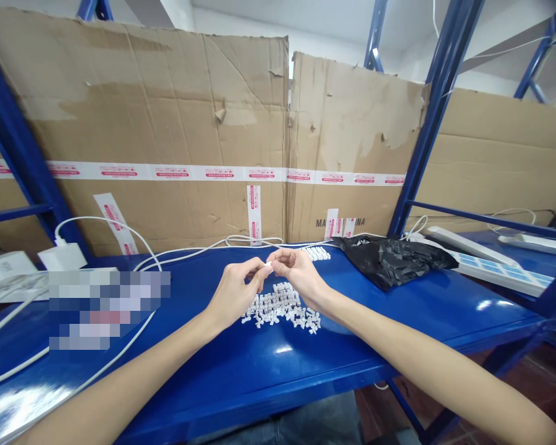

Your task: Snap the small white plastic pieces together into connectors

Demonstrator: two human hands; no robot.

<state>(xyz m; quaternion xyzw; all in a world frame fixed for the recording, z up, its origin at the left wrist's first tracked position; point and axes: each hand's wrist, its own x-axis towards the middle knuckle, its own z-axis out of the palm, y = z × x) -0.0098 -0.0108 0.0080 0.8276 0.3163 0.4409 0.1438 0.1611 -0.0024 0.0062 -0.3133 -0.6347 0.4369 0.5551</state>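
Observation:
My left hand (236, 289) and my right hand (300, 275) meet above the blue shelf. Their fingertips pinch a small white plastic piece (269, 264), mostly covered by the fingers, so its exact kind is unclear. Just below my hands lies a block of small white plastic parts (273, 301) set side by side in rows. Nearer to me, a loose scatter of similar white pieces (306, 319) spreads over the shelf. Behind my right hand is another short row of white parts (318, 253).
A crumpled black plastic bag (393, 259) lies right of the hands. White chargers (62, 256) and cables sit at the left, beside a blurred-out patch. Cardboard sheets (167, 123) stand along the back between blue posts. Long white strips (500, 272) rest at the right.

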